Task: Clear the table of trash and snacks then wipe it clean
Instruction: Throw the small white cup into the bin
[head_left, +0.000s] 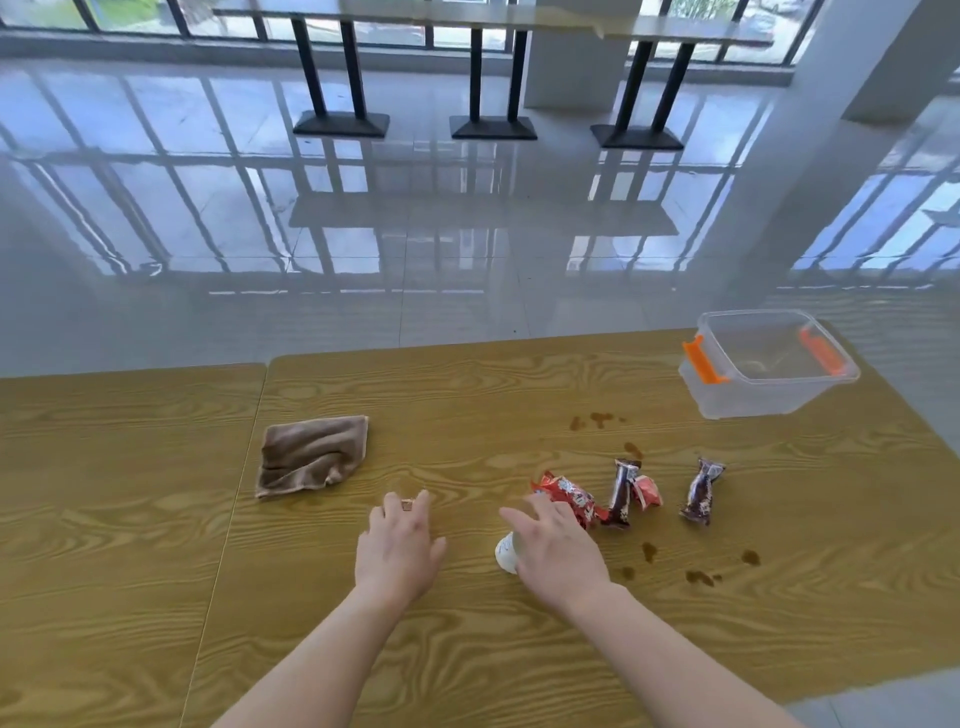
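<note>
A wooden table (156, 519) fills the near half of the view, with a glossy tiled floor beyond it. The left hand (397, 553) lies palm down on the wood, fingers loosely spread and holding nothing. Just to its right, the right hand (558, 548) arches over a white cup (505, 555) lying on its side; its fingers are spread and it covers most of the cup, but whether it grips it I cannot tell. A red wrapper (569, 496) sits at the right fingertips. Further right lie a dark snack (622, 492) with an orange packet (647, 491) beside it, then a second dark snack (700, 491) apart. Brown stains (698, 577) dot the wood near and far of the snacks. A brown cloth (311, 454) lies crumpled far left of the hands. A clear bin (769, 364) with orange clips stands at the far right corner.
</note>
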